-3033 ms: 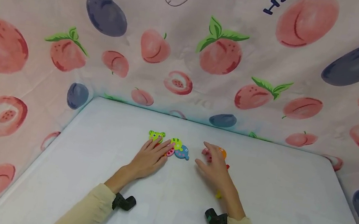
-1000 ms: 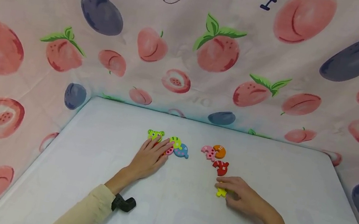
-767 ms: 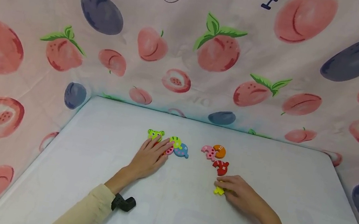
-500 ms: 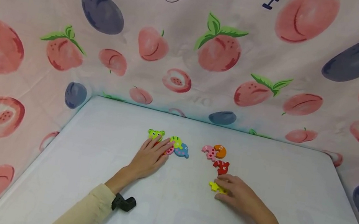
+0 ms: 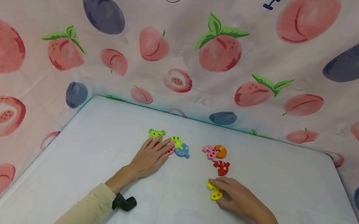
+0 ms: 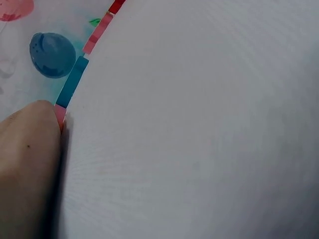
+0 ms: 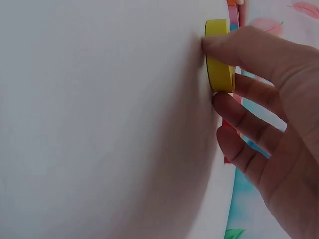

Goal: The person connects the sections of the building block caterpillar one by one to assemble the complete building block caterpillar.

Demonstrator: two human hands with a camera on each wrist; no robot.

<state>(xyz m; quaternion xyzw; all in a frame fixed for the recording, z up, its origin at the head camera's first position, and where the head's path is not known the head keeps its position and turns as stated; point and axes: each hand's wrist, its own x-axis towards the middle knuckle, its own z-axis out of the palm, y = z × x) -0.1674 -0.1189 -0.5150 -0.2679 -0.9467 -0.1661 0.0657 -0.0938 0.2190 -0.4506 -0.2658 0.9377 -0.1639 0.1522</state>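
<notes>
My left hand (image 5: pixel 149 160) lies flat with straight fingers over a row of joined wooden puzzle pieces. Around its fingers show a green animal-head piece (image 5: pixel 156 134), a green striped piece (image 5: pixel 177 142), a pink piece (image 5: pixel 170 151) and a blue dotted piece (image 5: pixel 182 150); the fingers hide whatever is under them. My right hand (image 5: pixel 239 198) pinches a curved yellow puzzle piece (image 5: pixel 215 194) with orange dots, low over the table. In the right wrist view, the thumb presses on the near edge of the yellow piece (image 7: pixel 221 78), with fingers on its other side.
Beyond the right hand lie a red striped piece (image 5: pixel 222 168), a pink dotted piece (image 5: pixel 210 152) and an orange piece (image 5: pixel 220 151). The white tabletop (image 5: pixel 164 210) ends at a fruit-print cloth (image 5: pixel 203 92) behind and at the left.
My right hand has come back from the pink and orange pieces to the yellow piece, taken hold of it, turned it and shifted it slightly left. My left hand stays put.
</notes>
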